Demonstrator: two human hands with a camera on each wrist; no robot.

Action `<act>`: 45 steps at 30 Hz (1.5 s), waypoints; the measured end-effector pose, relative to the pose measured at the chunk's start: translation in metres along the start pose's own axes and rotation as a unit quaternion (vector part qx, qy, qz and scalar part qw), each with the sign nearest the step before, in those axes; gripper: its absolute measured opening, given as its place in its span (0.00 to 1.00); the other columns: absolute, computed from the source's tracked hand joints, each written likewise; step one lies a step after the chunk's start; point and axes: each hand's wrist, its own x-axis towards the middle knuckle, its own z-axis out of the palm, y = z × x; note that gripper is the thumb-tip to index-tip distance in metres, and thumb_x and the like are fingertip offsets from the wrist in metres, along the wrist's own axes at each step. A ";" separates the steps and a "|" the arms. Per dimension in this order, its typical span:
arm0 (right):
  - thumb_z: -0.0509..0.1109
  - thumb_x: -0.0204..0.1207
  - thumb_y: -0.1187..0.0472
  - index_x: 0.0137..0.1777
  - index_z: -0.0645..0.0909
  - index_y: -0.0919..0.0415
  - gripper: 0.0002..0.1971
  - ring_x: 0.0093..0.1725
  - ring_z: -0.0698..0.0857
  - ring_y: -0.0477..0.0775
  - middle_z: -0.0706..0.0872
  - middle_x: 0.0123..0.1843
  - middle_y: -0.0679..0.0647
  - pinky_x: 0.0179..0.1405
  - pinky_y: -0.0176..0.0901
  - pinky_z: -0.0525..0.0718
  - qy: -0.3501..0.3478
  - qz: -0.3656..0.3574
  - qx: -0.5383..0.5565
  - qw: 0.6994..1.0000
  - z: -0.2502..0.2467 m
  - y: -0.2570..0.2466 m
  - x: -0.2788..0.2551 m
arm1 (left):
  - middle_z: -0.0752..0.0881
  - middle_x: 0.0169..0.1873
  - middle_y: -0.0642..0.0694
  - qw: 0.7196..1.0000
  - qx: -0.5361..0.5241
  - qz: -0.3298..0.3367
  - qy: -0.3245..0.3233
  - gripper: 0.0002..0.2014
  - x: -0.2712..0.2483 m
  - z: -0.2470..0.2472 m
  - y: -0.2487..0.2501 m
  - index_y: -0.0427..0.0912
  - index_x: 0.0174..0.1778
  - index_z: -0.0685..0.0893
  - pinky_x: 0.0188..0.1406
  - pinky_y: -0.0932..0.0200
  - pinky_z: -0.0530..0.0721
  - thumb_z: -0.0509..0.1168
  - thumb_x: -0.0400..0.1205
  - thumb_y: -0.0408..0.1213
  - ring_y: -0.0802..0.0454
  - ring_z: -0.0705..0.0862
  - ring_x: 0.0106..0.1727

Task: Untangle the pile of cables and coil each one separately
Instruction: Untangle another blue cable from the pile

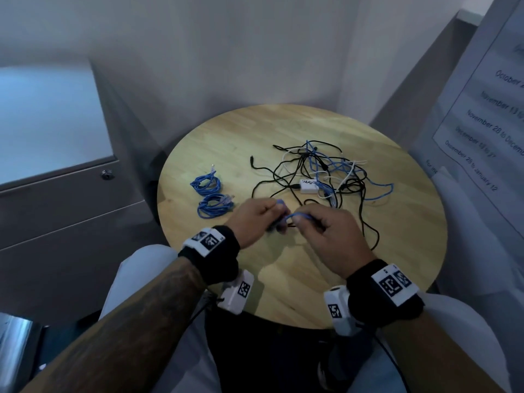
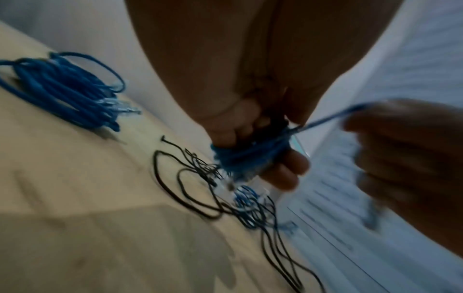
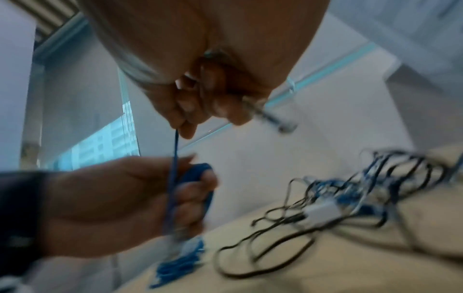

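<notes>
My left hand (image 1: 256, 219) grips a small bundle of blue cable (image 2: 246, 156) wound round its fingers. My right hand (image 1: 323, 231) pinches the loose end of that same blue cable (image 3: 175, 146), stretched taut between the two hands above the near middle of the round wooden table (image 1: 397, 222). A tangled pile of black, white and blue cables (image 1: 326, 171) lies at the right of the table around a small white adapter box (image 1: 307, 186). Two coiled blue cables (image 1: 206, 182) (image 1: 214, 207) lie side by side at the left.
A grey cabinet with a lock (image 1: 107, 175) stands left of the table. A sheet of paper with printed dates (image 1: 487, 114) hangs on the right. A white wall is close behind the table. My knees are under the near edge.
</notes>
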 end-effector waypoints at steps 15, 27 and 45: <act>0.69 0.83 0.70 0.56 0.84 0.64 0.05 0.36 0.83 0.34 0.87 0.36 0.37 0.41 0.26 0.77 -0.101 0.120 0.202 0.967 0.001 0.010 0.010 | 0.72 0.24 0.49 0.873 -0.455 -0.106 -0.140 0.14 -0.010 0.004 0.019 0.36 0.43 0.79 0.37 0.57 0.82 0.53 0.87 0.40 0.53 0.73 0.26; 0.68 0.85 0.64 0.57 0.85 0.56 0.06 0.48 0.87 0.51 0.90 0.48 0.53 0.51 0.45 0.84 -0.045 0.138 0.174 0.974 0.014 0.012 0.006 | 0.66 0.26 0.50 0.938 -0.333 -0.093 0.037 0.15 0.000 0.020 0.005 0.39 0.41 0.76 0.34 0.57 0.62 0.55 0.90 0.41 0.54 0.66 0.27; 0.69 0.84 0.68 0.55 0.84 0.60 0.05 0.26 0.71 0.47 0.89 0.38 0.55 0.22 0.34 0.69 0.047 0.306 0.340 0.888 0.008 0.026 0.013 | 0.66 0.26 0.52 0.927 -0.354 -0.104 -0.061 0.06 -0.003 0.015 0.009 0.36 0.54 0.74 0.23 0.67 0.65 0.53 0.90 0.33 0.58 0.61 0.26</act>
